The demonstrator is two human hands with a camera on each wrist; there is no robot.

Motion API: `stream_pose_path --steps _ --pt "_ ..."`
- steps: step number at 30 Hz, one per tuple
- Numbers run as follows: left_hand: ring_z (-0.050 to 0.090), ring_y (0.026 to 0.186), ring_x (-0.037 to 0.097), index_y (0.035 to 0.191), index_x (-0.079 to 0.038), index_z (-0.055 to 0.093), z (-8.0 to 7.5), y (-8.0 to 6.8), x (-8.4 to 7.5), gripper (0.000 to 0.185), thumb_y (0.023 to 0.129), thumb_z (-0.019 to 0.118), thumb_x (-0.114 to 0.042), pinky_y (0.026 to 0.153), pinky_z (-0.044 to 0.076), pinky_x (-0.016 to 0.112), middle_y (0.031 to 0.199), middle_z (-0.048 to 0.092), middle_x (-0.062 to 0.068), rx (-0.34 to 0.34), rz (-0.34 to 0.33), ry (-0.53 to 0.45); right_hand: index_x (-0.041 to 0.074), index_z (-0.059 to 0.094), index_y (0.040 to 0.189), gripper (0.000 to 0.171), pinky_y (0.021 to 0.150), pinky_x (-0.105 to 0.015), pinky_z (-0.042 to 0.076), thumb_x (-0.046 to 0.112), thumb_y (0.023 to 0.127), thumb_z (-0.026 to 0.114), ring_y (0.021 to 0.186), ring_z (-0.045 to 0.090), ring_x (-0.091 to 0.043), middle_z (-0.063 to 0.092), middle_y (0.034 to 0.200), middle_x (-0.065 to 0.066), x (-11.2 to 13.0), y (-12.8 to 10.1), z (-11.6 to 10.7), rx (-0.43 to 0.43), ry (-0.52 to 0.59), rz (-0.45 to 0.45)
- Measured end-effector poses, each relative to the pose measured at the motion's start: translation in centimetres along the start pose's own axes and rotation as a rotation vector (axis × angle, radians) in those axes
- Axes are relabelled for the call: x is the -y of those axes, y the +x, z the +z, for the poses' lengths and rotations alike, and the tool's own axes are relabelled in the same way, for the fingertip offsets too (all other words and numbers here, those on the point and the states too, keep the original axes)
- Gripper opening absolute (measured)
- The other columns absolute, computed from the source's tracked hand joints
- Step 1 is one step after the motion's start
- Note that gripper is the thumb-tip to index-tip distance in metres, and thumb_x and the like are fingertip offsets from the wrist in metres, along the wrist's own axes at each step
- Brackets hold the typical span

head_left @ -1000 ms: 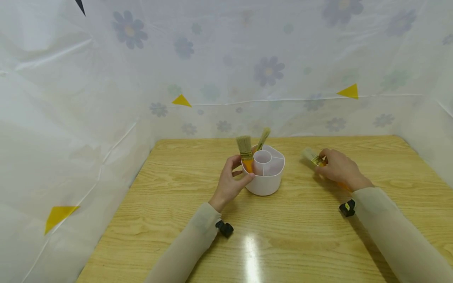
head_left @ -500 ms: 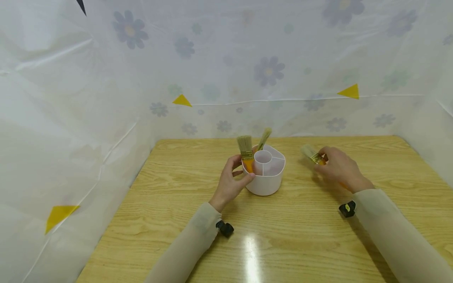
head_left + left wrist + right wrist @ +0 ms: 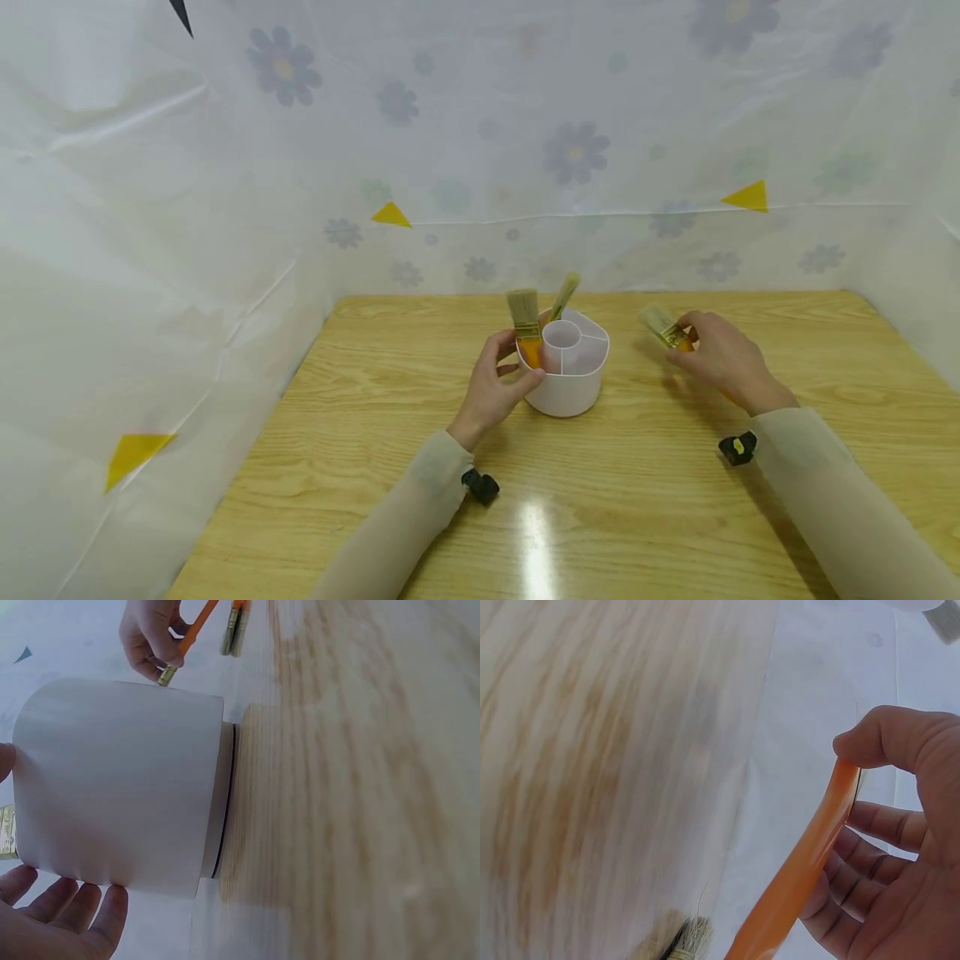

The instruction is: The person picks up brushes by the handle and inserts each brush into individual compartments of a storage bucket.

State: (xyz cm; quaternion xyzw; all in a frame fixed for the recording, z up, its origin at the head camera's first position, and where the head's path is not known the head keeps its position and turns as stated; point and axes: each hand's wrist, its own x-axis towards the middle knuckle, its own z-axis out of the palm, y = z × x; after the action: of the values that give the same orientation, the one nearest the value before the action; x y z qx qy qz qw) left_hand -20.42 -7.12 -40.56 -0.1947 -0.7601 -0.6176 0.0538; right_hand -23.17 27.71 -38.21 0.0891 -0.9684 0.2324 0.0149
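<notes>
A white cup (image 3: 564,396) stands upright on the desk (image 3: 360,467), closer to the far edge than to the near side, and well apart from the left edge. It has a round tube in the middle and thin walls that split the rest. Two brushes are in it, hairs up. The front brush (image 3: 523,315) leans in the left part, left of the tube. The back brush (image 3: 567,293) tips to the right behind the tube; I can't tell which part it is in.

The left hand (image 3: 491,392) holds the cup's left side. Its thumb is at the front rim, and its fingers bend around the side and back, spread as wide as that side.

To the right of the cup, with a strip of wood between, the right hand (image 3: 723,358) pinches a third brush (image 3: 662,327). Thumb and fingers are nearly together on its orange handle. The hairs point toward the cup and the far edge.

Two more brushes (image 3: 229,637) show near the right hand in the left wrist view.

Wide wood runs from the cup to the left edge, and more lies in front. Behind the far edge hangs a flowery sheet (image 3: 480,125).
</notes>
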Motion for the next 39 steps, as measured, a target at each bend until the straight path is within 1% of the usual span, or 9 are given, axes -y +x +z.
stream_pose_path --steps 3,6,10,16,23,28,33,39 --pt "0.046 0.125 0.018 0.138 -0.015 0.042 0.1 -0.1 -0.1 0.062 0.084 0.073 -0.020 0.097 0.044 0.040 0.137 0.047 0.000 -0.008 -0.001 0.006 -0.001 0.048 0.131 0.059 0.061 -0.044 0.046 0.037 0.089 0.064 0.086 0.057 -0.032 0.056 0.112 -0.024 -0.1 -0.1 0.0 -0.009 0.009 -0.001" --pt "0.045 0.126 0.025 0.139 -0.008 0.040 -0.1 -0.4 -1.6 0.062 0.085 0.071 -0.013 0.099 0.043 0.046 0.139 0.045 0.008 0.010 -0.006 -0.002 0.000 0.048 0.132 0.060 0.060 -0.043 0.046 0.040 0.089 0.062 0.085 0.057 -0.032 0.055 0.112 -0.023 -0.1 -0.3 0.0 -0.018 0.020 0.003" --pt "0.042 0.127 0.035 0.138 0.003 0.036 -0.4 -0.7 -3.6 0.062 0.086 0.068 -0.006 0.100 0.039 0.054 0.139 0.042 0.019 0.033 -0.006 -0.021 0.002 0.047 0.132 0.061 0.062 -0.044 0.045 0.045 0.090 0.060 0.086 0.056 -0.032 0.054 0.113 -0.022 -0.1 -0.6 -0.1 -0.038 0.030 0.000" --pt "0.041 0.128 0.035 0.136 0.005 0.035 -0.4 -0.8 -3.6 0.061 0.086 0.068 -0.006 0.100 0.039 0.054 0.138 0.041 0.020 0.026 -0.002 -0.023 0.003 0.048 0.132 0.060 0.061 -0.044 0.044 0.044 0.090 0.059 0.083 0.055 -0.030 0.054 0.112 -0.021 0.2 -0.7 -0.1 -0.069 0.038 -0.017" --pt "0.041 0.128 0.034 0.135 0.006 0.035 -0.4 -0.8 -3.6 0.060 0.086 0.068 -0.007 0.100 0.039 0.053 0.137 0.041 0.020 0.030 -0.005 -0.024 0.002 0.049 0.131 0.054 0.056 -0.039 0.043 0.035 0.090 0.061 0.079 0.053 -0.027 0.055 0.108 -0.019 0.6 -0.8 0.1 -0.109 0.031 -0.046" --pt "0.040 0.129 0.034 0.135 0.006 0.035 -0.4 -0.8 -3.7 0.060 0.086 0.068 -0.006 0.101 0.039 0.053 0.137 0.041 0.020 0.034 -0.007 -0.032 0.001 0.050 0.130 0.053 0.054 -0.036 0.040 0.033 0.089 0.062 0.076 0.052 -0.026 0.055 0.105 -0.018 1.1 -0.9 0.1 -0.125 0.026 -0.059" --pt "0.039 0.129 0.035 0.135 0.006 0.035 -0.4 -0.8 -3.7 0.060 0.086 0.068 -0.007 0.101 0.038 0.054 0.137 0.041 0.020 0.036 -0.005 -0.038 0.001 0.051 0.129 0.052 0.057 -0.038 0.042 0.032 0.089 0.062 0.078 0.053 -0.026 0.055 0.105 -0.017 1.7 -1.1 -0.1 -0.137 0.028 -0.070" --pt "0.039 0.129 0.035 0.137 0.005 0.036 -0.4 -0.9 -3.8 0.060 0.087 0.067 -0.006 0.100 0.038 0.055 0.138 0.041 0.020 0.048 0.014 -0.038 0.002 0.052 0.128 0.050 0.058 -0.040 0.042 0.030 0.087 0.062 0.080 0.053 -0.027 0.056 0.105 -0.016 2.2 -1.2 -0.1 -0.154 0.023 -0.065"
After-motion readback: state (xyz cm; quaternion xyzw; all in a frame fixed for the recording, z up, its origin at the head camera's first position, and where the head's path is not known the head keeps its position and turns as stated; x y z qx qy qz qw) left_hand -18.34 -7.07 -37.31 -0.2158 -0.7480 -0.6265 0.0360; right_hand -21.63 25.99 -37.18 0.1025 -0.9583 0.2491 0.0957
